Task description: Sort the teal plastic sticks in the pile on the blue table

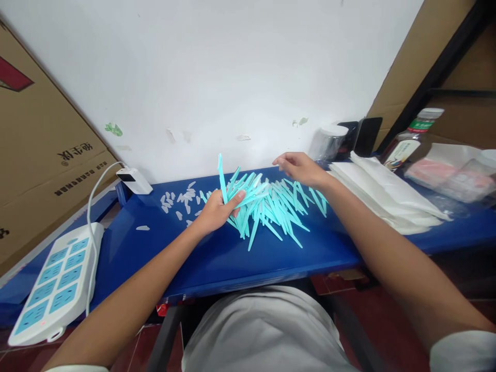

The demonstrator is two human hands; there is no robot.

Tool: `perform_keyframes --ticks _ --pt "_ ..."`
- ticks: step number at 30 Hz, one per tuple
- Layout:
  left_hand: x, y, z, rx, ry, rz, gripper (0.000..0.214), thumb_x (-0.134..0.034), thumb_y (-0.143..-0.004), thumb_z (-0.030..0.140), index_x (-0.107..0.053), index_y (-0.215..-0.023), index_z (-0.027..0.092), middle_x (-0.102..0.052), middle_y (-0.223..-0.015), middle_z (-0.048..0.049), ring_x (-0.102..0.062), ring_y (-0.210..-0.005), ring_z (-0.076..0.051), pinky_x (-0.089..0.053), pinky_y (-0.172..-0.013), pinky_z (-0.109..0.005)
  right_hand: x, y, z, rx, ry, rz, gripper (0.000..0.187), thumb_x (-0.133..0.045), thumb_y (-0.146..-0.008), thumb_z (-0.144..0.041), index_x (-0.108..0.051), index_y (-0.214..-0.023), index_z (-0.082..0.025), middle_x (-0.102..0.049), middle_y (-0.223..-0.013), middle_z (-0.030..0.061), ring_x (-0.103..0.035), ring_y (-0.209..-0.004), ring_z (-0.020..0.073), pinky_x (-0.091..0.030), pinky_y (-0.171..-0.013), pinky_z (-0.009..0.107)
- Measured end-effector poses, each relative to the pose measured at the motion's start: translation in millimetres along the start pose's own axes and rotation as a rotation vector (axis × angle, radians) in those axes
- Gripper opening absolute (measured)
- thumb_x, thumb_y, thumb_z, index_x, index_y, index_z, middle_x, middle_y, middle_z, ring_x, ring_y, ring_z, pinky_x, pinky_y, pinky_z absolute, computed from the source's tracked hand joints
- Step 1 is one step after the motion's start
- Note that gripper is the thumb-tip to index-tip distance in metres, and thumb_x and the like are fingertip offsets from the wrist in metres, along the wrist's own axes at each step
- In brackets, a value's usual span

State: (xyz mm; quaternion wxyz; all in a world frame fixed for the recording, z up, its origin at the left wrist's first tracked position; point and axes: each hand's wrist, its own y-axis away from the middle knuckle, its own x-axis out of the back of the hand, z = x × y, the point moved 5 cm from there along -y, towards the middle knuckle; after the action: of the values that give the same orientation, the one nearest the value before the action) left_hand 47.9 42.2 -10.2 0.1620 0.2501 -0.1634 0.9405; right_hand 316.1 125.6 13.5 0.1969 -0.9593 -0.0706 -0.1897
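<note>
My left hand (220, 211) is closed around several slim turquoise plastic sticks, thumb on top; one stick (222, 178) points steeply up from the grip. Directly to its right spreads a loose pile of the same tapering sticks (277, 206), overlapping at many angles. My right hand (297, 166) hovers over the pile's far right edge, close to the wall. Its fingers are loosely bent and apart, with nothing visible in them. To the left of the pile lie several small translucent plastic pieces (188, 194), some scattered singly. The ends of the held sticks merge with the pile.
The blue table (232, 263) meets a white wall (240, 77). At left are a power strip (58, 281) and a white cabled device (134, 181). White packets (387, 196), a lidded jar (329, 142), a bottle (406, 142) and a pink-filled pack (445, 173) stand at right.
</note>
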Motion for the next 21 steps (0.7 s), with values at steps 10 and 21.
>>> perform_keyframes --ticks 10,21 --pt "5.8 -3 -12 0.082 0.069 0.158 0.068 -0.055 -0.097 0.07 -0.053 -0.054 0.018 -0.049 -0.046 0.0007 -0.045 -0.044 -0.011 -0.035 -0.046 -0.024 -31 19 -25 -0.091 -0.251 -0.055 0.049 -0.089 -0.073 -0.063 -0.076 -0.084 -0.017 -0.081 -0.09 0.0123 -0.056 -0.054 0.011 -0.038 -0.039 0.024" --pt "4.7 -3 -14 0.087 0.087 0.137 0.063 -0.055 -0.097 0.07 -0.072 -0.073 0.014 -0.053 -0.046 0.0007 -0.047 -0.043 -0.013 -0.036 -0.045 -0.024 -39 20 -23 -0.087 -0.274 -0.043 0.05 -0.09 -0.072 -0.063 -0.074 -0.083 -0.017 -0.082 -0.089 0.0142 -0.065 -0.053 0.0143 -0.039 -0.038 0.025"
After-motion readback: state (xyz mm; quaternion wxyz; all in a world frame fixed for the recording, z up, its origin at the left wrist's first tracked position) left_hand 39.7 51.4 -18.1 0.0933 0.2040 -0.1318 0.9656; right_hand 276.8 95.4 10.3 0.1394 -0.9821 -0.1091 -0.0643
